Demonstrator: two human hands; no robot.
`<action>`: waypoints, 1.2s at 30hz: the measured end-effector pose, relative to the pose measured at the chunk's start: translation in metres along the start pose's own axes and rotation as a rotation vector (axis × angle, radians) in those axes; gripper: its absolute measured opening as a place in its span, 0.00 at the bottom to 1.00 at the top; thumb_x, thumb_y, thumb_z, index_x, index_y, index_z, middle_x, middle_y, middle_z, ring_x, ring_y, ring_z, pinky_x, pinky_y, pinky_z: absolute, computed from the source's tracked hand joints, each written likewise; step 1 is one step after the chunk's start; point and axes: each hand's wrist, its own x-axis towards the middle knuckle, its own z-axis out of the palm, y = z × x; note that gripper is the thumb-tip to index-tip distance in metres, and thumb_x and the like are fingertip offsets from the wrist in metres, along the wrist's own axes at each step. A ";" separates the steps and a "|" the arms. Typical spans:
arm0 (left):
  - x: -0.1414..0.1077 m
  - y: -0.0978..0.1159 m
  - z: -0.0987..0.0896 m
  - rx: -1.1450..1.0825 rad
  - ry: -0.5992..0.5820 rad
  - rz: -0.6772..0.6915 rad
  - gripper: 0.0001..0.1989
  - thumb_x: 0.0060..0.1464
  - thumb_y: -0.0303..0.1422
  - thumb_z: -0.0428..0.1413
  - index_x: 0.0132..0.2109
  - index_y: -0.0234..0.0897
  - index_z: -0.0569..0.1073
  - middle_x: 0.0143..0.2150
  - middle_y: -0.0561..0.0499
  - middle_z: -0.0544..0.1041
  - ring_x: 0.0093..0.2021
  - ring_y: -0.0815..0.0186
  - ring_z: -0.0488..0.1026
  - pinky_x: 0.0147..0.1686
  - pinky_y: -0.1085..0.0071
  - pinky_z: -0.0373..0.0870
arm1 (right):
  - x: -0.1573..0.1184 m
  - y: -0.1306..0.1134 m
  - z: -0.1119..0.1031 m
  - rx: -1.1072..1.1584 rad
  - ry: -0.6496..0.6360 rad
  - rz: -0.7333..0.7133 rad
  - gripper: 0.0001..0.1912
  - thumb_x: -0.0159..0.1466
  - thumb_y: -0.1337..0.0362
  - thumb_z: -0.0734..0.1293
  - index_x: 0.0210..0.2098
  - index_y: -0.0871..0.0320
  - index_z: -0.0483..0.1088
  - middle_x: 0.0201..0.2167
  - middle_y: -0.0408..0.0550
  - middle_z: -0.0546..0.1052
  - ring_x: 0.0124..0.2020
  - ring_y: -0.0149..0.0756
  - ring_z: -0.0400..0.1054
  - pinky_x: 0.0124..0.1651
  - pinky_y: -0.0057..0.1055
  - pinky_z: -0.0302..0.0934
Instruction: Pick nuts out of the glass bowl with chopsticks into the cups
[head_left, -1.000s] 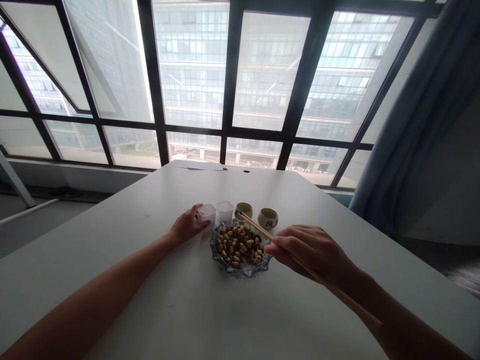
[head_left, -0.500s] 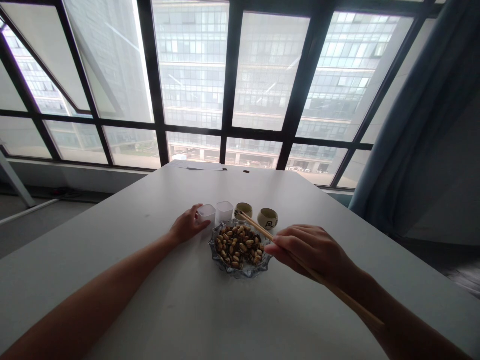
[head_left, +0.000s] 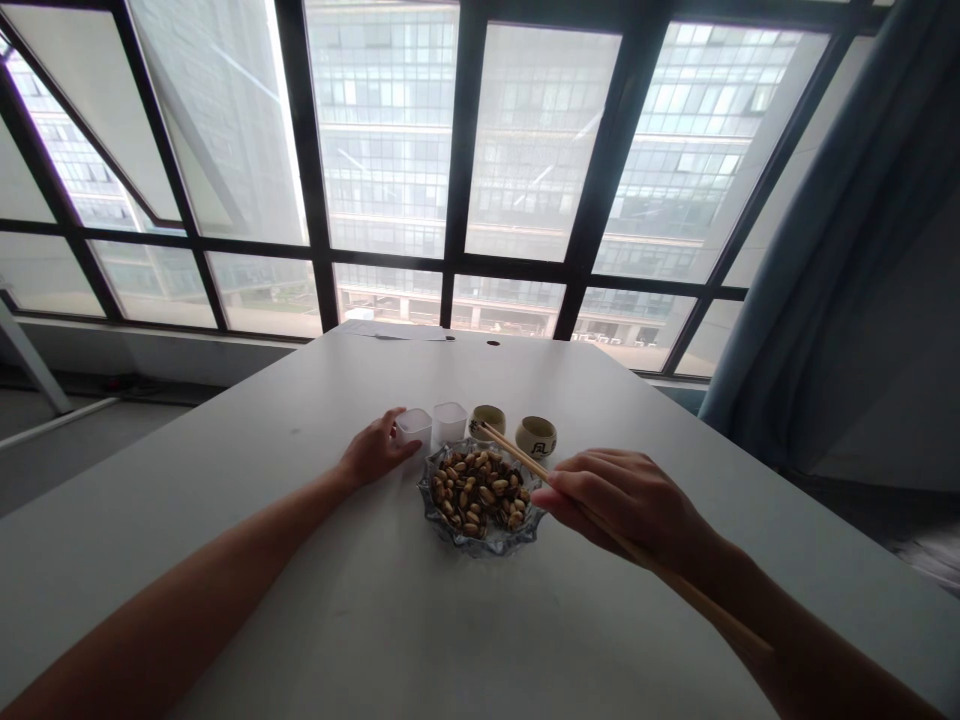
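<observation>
My left hand [head_left: 377, 448] has its thumb and fingers around the near-left side of a small translucent plastic cup [head_left: 413, 428]. A second such cup [head_left: 450, 422] stands just right of it. My right hand [head_left: 626, 503] is closed on a pair of wooden chopsticks [head_left: 520, 456], whose tips are together at the near rim of a greenish ceramic cup [head_left: 487, 420]. Whether the tips pinch anything is too small to tell. Another ceramic cup [head_left: 536, 437] with a dark character stands to the right. Before the cups sits a scalloped glass bowl [head_left: 489, 547] of pistachios [head_left: 480, 490].
A white table [head_left: 360, 620] bears everything. Sheets of paper [head_left: 397, 331] lie at its far edge, near two dark round holes. Large dark-framed windows [head_left: 451, 130] stand behind, and a blue-grey curtain [head_left: 810, 220] hangs at the right.
</observation>
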 end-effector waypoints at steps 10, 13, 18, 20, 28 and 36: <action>0.001 -0.002 0.002 -0.008 0.013 0.001 0.38 0.51 0.53 0.56 0.63 0.33 0.64 0.39 0.43 0.78 0.38 0.55 0.77 0.40 0.62 0.72 | -0.008 0.015 0.004 0.560 0.277 0.564 0.13 0.68 0.60 0.67 0.28 0.57 0.70 0.19 0.43 0.78 0.16 0.32 0.72 0.16 0.24 0.67; 0.002 -0.003 0.002 -0.005 0.008 0.001 0.38 0.52 0.53 0.56 0.62 0.33 0.64 0.39 0.43 0.78 0.38 0.55 0.77 0.40 0.62 0.72 | -0.013 0.028 0.006 0.685 0.388 0.749 0.16 0.67 0.55 0.69 0.27 0.58 0.69 0.18 0.44 0.77 0.14 0.32 0.71 0.15 0.25 0.66; 0.001 -0.004 0.002 -0.006 0.021 0.005 0.37 0.51 0.53 0.56 0.62 0.35 0.65 0.37 0.45 0.77 0.37 0.56 0.76 0.40 0.63 0.72 | -0.022 0.047 0.009 0.793 0.429 0.900 0.21 0.61 0.48 0.72 0.25 0.59 0.69 0.16 0.44 0.76 0.14 0.33 0.70 0.14 0.26 0.64; 0.001 -0.004 0.002 0.001 0.016 -0.001 0.37 0.51 0.53 0.56 0.62 0.36 0.65 0.38 0.45 0.77 0.38 0.56 0.76 0.40 0.63 0.72 | -0.024 0.050 0.011 0.796 0.444 0.926 0.22 0.60 0.47 0.72 0.25 0.59 0.69 0.16 0.44 0.75 0.13 0.32 0.69 0.14 0.26 0.63; 0.001 -0.002 0.001 0.003 0.018 -0.002 0.37 0.51 0.53 0.56 0.62 0.35 0.65 0.38 0.44 0.78 0.39 0.55 0.77 0.40 0.62 0.72 | -0.025 0.050 0.012 0.787 0.444 0.950 0.22 0.60 0.46 0.72 0.24 0.59 0.69 0.15 0.44 0.75 0.12 0.32 0.69 0.13 0.25 0.63; 0.000 0.002 -0.003 0.018 -0.008 -0.001 0.38 0.52 0.53 0.55 0.62 0.32 0.64 0.39 0.43 0.77 0.39 0.55 0.77 0.41 0.62 0.73 | -0.025 0.051 0.011 0.861 0.440 0.954 0.21 0.60 0.48 0.73 0.25 0.59 0.71 0.16 0.45 0.76 0.13 0.32 0.70 0.14 0.25 0.63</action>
